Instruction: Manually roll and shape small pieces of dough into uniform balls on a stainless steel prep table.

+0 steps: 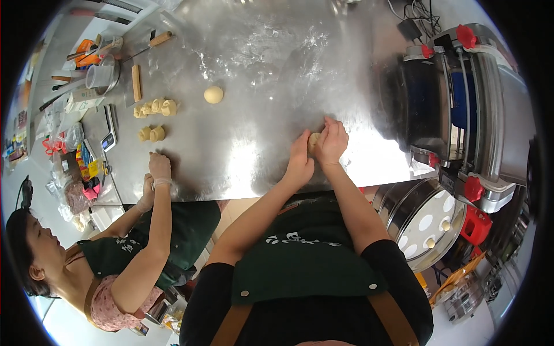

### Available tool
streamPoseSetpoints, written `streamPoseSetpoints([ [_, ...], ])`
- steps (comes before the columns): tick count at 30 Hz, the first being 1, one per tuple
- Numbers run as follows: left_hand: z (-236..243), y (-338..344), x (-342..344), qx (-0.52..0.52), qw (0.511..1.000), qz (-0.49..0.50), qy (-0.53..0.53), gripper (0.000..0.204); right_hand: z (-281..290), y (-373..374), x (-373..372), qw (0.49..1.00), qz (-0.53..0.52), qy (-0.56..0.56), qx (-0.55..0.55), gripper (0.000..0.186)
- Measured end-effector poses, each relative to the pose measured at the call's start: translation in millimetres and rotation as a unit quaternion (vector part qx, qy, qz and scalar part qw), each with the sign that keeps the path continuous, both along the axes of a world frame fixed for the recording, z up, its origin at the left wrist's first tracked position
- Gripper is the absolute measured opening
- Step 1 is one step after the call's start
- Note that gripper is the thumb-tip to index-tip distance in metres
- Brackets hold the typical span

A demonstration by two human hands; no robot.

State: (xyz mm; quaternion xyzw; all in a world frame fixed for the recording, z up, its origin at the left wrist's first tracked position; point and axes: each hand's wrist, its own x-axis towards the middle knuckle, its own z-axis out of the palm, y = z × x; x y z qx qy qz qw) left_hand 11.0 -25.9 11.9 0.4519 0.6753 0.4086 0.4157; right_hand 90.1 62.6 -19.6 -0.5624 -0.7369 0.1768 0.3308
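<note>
A small piece of pale dough (313,142) sits between my two hands on the steel worktable, near its front edge. My left hand (300,158) curves round its left side, and my right hand (332,143) cups it from the right. The fingers cover much of the dough. Farther left lies a smooth round dough ball (213,95), apart from both hands. Beyond that ball is a row of cut dough pieces (154,108), with two more pieces (151,134) just nearer.
A co-worker's gloved hands (160,167) work at the table's left. Near them are a wooden-handled scraper (136,83), a scale (109,130) and scissors (105,168). On the right stands a roller machine (461,109); below it, a steamer tray (411,251) with paper rounds holds two dough pieces.
</note>
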Motion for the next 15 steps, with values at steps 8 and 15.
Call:
streamPoseSetpoints([
  [8,9.2,-11.8,18.3,0.016,1.000,-0.001,-0.003,0.074,16.3,-6.0,-9.6,0.998,-0.058,0.021,-0.025,0.017],
  [15,-2.7,8.4,2.6,0.029,0.999,-0.022,0.003,0.073,5.8,-2.5,-0.7,0.998,-0.045,0.035,-0.024,0.019],
])
